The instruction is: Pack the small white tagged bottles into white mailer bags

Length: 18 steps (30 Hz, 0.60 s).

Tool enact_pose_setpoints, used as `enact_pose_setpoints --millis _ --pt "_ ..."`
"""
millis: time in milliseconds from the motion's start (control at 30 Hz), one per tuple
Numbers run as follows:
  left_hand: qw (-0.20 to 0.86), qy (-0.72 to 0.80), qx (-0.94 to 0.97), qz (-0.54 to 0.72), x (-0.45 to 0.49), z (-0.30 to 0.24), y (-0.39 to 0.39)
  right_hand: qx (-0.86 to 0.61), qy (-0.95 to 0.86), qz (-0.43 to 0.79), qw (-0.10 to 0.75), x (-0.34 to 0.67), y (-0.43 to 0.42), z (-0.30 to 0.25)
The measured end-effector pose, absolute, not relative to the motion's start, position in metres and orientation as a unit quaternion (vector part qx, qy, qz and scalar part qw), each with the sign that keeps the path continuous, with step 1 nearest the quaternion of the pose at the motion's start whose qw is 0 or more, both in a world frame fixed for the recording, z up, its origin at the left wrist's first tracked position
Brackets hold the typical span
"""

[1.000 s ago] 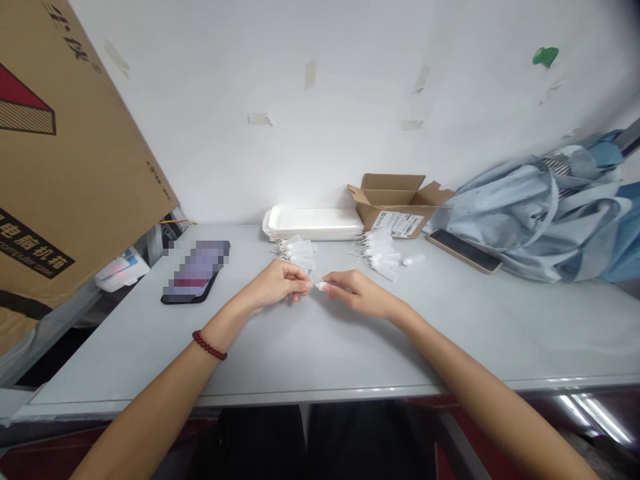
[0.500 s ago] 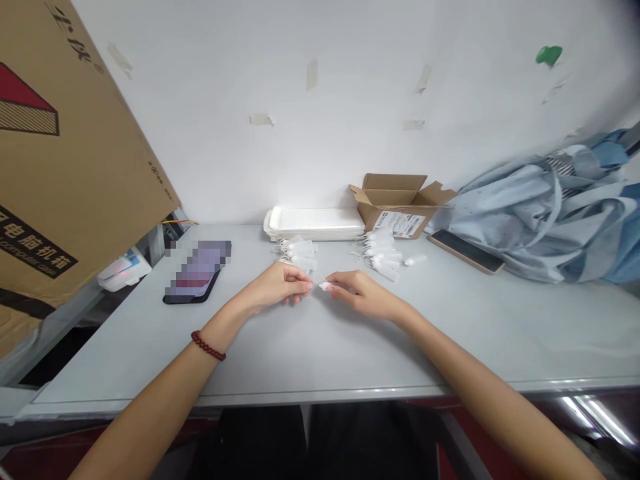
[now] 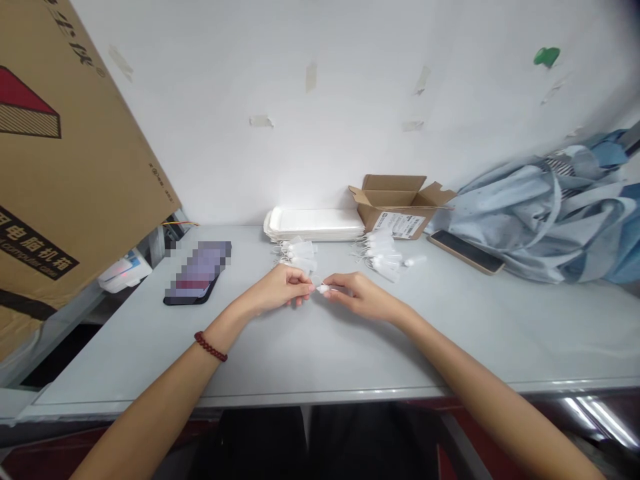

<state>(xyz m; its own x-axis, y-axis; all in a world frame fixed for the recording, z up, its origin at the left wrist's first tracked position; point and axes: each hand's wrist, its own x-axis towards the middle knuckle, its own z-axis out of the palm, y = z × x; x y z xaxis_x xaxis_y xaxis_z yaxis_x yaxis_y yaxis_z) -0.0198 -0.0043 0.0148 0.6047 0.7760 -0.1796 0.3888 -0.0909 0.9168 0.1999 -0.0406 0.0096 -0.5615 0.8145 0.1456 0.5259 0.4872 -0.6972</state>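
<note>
My right hand (image 3: 357,292) pinches a small translucent tube with a white cap (image 3: 325,289), its capped end pointing left. Just left of that cap, my left hand (image 3: 284,287) has thumb and forefinger pressed together; a thin thread seems to run between the two hands, too fine to make out clearly. Behind my left hand lies a cluster of similar white-capped tubes (image 3: 300,250) with string loops. A second cluster of looped tubes (image 3: 384,257) rests beyond my right hand, with one loose tube (image 3: 416,261) at its right.
A stack of flat white sleeves (image 3: 317,223) lies along the wall beside an open cardboard box (image 3: 393,213). Phones lie at left (image 3: 199,273) and right (image 3: 467,251). Pale blue fabric bags (image 3: 540,213) fill the right; a large carton (image 3: 85,153) leans at left.
The capped tube has tilted slightly in my right fingers, and more of its body shows. Both hands stay in nearly the same place.
</note>
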Motion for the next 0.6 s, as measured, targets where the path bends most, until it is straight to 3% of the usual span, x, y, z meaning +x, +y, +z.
enact_pose_setpoints --millis 600 --pt "0.505 0.469 0.713 0.131 -0.083 0.040 0.022 -0.504 -0.770 0.233 0.314 0.226 -0.023 0.014"
